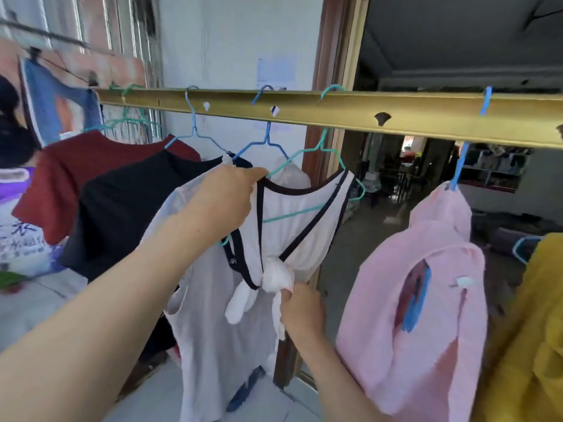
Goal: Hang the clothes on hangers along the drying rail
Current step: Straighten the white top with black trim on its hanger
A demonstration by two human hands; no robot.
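My left hand [225, 199] grips the white top [283, 202] at its shoulder on the teal hanger [292, 214], which is hooked over the rail [426, 117]. My right hand [301, 309] pinches its knotted hem. I judge this the straightening step; next calls for a gentle downward tug.

Home balcony — laundry rail [335, 109], hung clothes [420, 269]

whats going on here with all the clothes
A person is hanging laundry on a gold rail. Their left hand grips the shoulder of a white top with black trim, on a teal hanger hooked over the rail. The right hand pinches the top's knotted front. A red shirt, black shirt and pink garment hang alongside.
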